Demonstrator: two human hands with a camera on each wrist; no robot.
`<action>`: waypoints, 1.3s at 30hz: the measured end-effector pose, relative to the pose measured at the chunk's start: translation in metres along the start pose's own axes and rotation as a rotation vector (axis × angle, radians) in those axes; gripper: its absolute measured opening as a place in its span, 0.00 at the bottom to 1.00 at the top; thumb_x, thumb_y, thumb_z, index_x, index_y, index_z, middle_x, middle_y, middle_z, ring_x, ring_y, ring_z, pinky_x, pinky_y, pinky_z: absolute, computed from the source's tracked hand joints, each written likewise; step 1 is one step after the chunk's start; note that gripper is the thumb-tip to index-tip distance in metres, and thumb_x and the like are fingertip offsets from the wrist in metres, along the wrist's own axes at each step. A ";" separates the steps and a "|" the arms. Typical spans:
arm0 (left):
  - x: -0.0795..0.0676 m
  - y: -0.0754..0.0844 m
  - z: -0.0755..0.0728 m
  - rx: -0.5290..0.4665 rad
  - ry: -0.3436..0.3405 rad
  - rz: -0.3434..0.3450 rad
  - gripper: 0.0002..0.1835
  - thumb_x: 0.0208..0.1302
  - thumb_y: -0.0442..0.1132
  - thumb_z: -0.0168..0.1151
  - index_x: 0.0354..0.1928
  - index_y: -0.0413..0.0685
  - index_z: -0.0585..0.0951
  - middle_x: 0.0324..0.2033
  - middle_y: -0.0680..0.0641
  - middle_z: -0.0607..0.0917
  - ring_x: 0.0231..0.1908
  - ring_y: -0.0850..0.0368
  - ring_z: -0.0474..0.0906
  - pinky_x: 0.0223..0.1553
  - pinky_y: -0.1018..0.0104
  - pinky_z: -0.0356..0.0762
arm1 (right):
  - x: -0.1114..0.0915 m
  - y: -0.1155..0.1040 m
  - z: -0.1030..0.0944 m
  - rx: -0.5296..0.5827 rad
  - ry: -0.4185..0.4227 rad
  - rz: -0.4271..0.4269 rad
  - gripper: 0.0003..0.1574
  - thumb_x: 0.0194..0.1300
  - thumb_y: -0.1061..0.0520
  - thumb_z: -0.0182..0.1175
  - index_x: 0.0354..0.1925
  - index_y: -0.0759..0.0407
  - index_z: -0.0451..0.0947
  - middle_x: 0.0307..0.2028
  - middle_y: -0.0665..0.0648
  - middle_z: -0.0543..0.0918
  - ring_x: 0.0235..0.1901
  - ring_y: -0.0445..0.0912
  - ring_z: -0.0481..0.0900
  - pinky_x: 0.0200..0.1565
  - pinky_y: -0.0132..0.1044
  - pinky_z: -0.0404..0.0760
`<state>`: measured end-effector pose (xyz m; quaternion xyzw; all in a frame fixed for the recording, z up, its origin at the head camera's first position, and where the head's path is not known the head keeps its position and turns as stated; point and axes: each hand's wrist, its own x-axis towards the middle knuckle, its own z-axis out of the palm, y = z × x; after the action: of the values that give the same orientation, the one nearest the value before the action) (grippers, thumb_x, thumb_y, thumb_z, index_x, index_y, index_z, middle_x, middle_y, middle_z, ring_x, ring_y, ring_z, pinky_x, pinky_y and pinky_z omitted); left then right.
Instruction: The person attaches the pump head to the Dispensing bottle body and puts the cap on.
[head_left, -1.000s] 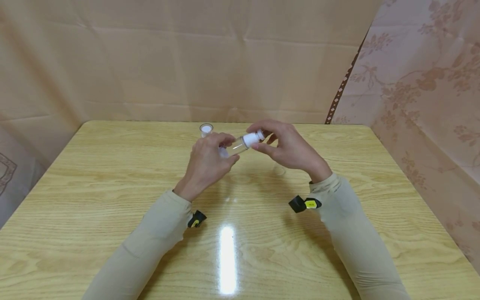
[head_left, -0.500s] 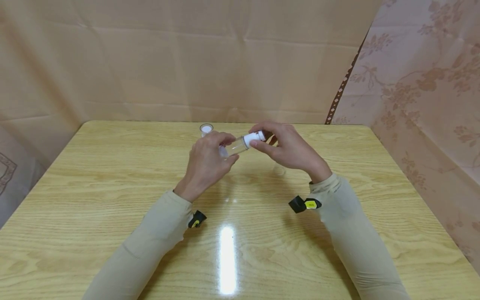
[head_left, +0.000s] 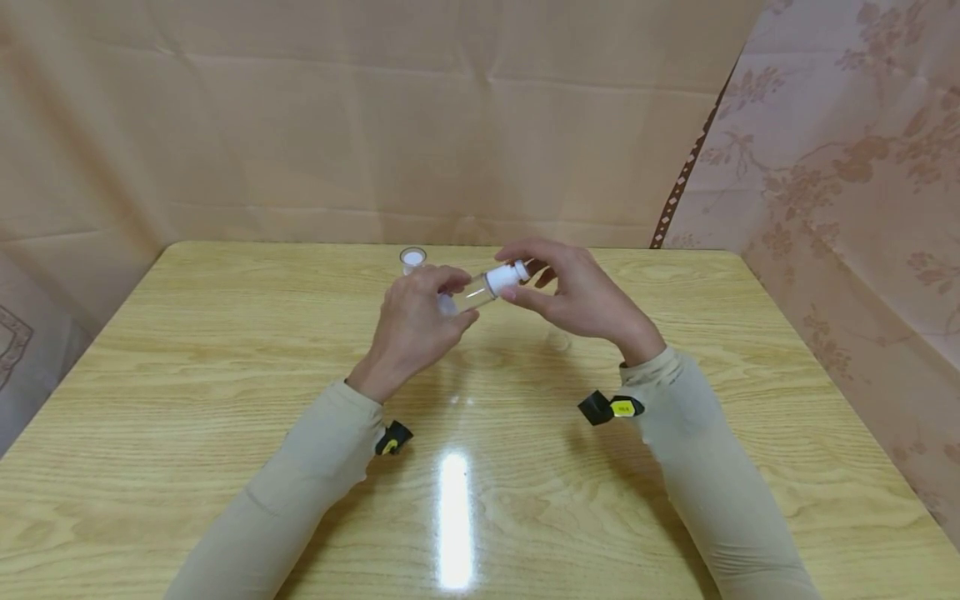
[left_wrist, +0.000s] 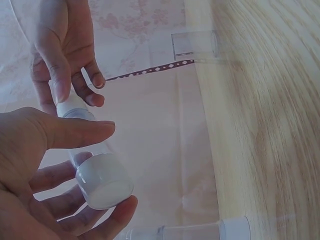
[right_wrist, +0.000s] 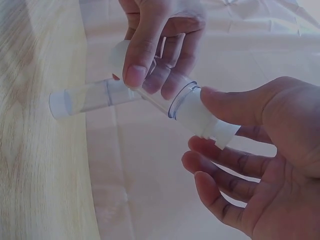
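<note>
A clear pump bottle (head_left: 476,293) with a white base and white top is held tilted above the table. My left hand (head_left: 417,312) grips its lower body, thumb on one side and fingers round the other; the white base (left_wrist: 105,182) shows beyond the fingers in the left wrist view. At the other end my right hand (head_left: 581,292) pinches the white pump top (head_left: 506,277), thumb (right_wrist: 225,104) on its collar. Its other fingers are loosely bent below the top in the right wrist view.
Behind my left hand a second clear bottle (head_left: 412,258) with a white end stands upright on the wooden table (head_left: 225,375). A clear cap (left_wrist: 194,46) stands on the table near my right hand. A beige curtain (head_left: 337,125) hangs behind the table's far edge.
My right thumb and fingers shifted forward along the white top half a second ago, then back; the top's end looked closer in then and stands out again now. My left hand stays still.
</note>
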<state>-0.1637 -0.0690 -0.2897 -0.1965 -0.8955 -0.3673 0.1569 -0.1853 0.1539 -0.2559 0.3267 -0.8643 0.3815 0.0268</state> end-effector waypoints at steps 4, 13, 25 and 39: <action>0.000 -0.001 0.000 -0.020 -0.009 0.006 0.20 0.53 0.34 0.78 0.49 0.37 0.86 0.42 0.41 0.88 0.41 0.48 0.82 0.43 0.52 0.76 | 0.000 0.000 0.001 0.003 0.004 -0.021 0.23 0.65 0.61 0.70 0.57 0.60 0.80 0.50 0.56 0.83 0.45 0.53 0.79 0.48 0.54 0.79; 0.000 0.000 -0.001 -0.006 -0.005 0.012 0.20 0.53 0.34 0.79 0.48 0.38 0.87 0.42 0.42 0.88 0.41 0.48 0.82 0.42 0.52 0.77 | 0.000 0.000 0.002 -0.007 -0.005 -0.017 0.18 0.67 0.63 0.68 0.55 0.61 0.81 0.47 0.56 0.84 0.44 0.51 0.78 0.47 0.50 0.78; -0.003 0.000 -0.001 0.039 0.038 0.045 0.19 0.53 0.34 0.78 0.49 0.41 0.87 0.42 0.42 0.87 0.40 0.48 0.82 0.41 0.49 0.78 | 0.001 -0.001 0.002 -0.012 -0.023 0.006 0.15 0.69 0.62 0.66 0.54 0.61 0.81 0.43 0.56 0.84 0.43 0.51 0.77 0.46 0.48 0.77; -0.002 0.000 -0.001 0.031 0.032 0.015 0.19 0.53 0.34 0.78 0.49 0.40 0.86 0.41 0.43 0.88 0.39 0.48 0.82 0.42 0.50 0.76 | 0.000 0.002 -0.003 -0.047 -0.008 0.009 0.27 0.63 0.56 0.73 0.59 0.61 0.78 0.49 0.55 0.84 0.46 0.51 0.79 0.48 0.50 0.77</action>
<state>-0.1619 -0.0705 -0.2899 -0.1950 -0.8970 -0.3551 0.1770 -0.1869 0.1571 -0.2555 0.3235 -0.8746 0.3601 0.0293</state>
